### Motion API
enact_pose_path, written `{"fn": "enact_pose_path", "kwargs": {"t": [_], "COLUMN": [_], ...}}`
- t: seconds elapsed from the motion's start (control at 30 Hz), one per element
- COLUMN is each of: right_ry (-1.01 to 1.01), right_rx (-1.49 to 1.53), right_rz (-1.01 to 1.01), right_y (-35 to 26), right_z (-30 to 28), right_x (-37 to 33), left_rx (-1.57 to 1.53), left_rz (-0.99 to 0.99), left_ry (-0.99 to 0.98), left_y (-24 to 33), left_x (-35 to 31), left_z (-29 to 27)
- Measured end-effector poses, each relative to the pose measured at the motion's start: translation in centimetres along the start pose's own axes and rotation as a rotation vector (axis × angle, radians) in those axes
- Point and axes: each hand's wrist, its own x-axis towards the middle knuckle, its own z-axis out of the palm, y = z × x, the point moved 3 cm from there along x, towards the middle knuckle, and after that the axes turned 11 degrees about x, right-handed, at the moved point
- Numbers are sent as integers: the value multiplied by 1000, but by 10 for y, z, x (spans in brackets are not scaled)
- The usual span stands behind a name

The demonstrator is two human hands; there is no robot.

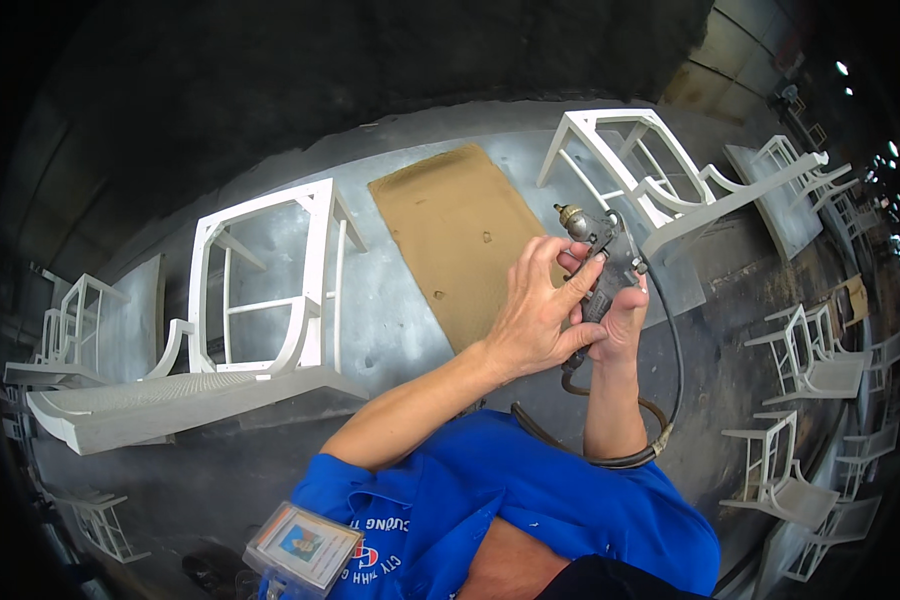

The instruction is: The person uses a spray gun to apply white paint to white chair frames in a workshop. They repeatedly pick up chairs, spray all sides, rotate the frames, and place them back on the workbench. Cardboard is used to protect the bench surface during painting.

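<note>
The spray gun (618, 262) is dull metal, the sheet (460, 240) perhaps cardboard.

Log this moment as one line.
left hand: on spray gun | right hand: holding spray gun | brown sheet: between white chairs

Spray gun (618, 255): dk grey, brass-col. tip; tilted, tip up-L; held btwn L hand (532, 312) & R hand (625, 318).

This is a furniture-finishing workshop: spray gun (600, 290) at two o'clock, white chair (317, 250) at nine, more chairs (802, 502) at four.
</note>
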Motion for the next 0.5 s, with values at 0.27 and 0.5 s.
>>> {"fn": "enact_pose_path", "kwargs": {"t": [0.27, 0.5], "right_ry": [-32, -56], "right_rx": [55, 54], "right_rz": [21, 80], "right_y": [11, 19], "right_z": [14, 24], "right_x": [-2, 0], "left_rx": [99, 202], "left_rz": [-52, -114], "left_ry": [63, 74], "left_y": [-9, -6], "left_x": [-16, -19], "left_z": [0, -9]}}
